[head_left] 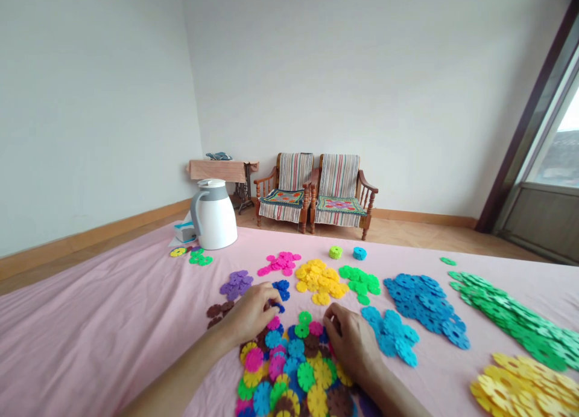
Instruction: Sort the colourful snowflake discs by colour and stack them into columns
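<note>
One pink cloth (pixel 113 320): bore mixed snowflake discs (pixel 306 376), centre front, probably light, stiff, slippery.
Right hand (pixel 351 340): curled beside them, whether gripping couldn't be told.
Left hand (pixel 253 311): pinched narrow.
Dark-blue disc (pixel 280 307): sat at left fingertips; rim seemed best hold.

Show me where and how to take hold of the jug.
Take the upper part of its grey handle, coming from the left. The jug stands upright with the handle bowed out that way; the box appears close to the handle's lower end, so higher looks easier.
</note>
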Demonstrator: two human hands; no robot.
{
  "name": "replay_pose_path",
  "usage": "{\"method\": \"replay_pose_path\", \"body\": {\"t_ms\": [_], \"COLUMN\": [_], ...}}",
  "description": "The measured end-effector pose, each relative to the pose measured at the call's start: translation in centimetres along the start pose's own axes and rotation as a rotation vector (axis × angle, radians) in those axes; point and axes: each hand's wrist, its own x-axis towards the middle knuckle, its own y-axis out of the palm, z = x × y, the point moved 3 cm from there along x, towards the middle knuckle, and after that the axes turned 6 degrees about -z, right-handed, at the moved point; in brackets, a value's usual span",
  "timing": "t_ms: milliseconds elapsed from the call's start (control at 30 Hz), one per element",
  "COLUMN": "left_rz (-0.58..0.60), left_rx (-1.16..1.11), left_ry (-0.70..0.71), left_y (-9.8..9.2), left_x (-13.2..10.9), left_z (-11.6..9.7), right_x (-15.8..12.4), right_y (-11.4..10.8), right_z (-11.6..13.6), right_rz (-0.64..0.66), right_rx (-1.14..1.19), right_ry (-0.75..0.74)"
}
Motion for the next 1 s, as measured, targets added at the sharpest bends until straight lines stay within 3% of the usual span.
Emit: {"method": "replay_pose_path", "body": {"t_ms": [133, 233, 533, 767, 1000], "left_rz": [-0.201, -0.246, 0.105, 0.131, 0.146], "left_rx": [-0.068, -0.045, 0.007, 0.018, -0.167], "left_ry": [-0.128, -0.133, 0.11, 0.151, 0.063], "left_y": [-0.3, -0.7, 0.8, 1.5, 1.5], "left_x": [0.5, 0.5, -1.1, -1.1, -1.0], "left_z": [1.4, 1.3, -3.4, -3.5, -3.7], "right_x": [0.0, 0.0, 0.1, 0.2, 0.1], "right_y": [0.0, 0.0, -0.2, -0.5, -0.3], "right_z": [-0.1, -0.1, -0.2, -0.1, -0.2], "right_rz": [0.005, 0.008, 0.018, 0.023, 0.006], "right_rx": [-0.008, -0.004, -0.011, -0.031, -0.027], "right_ry": [0.003, -0.001, -0.008, 0.01, -0.011]}}
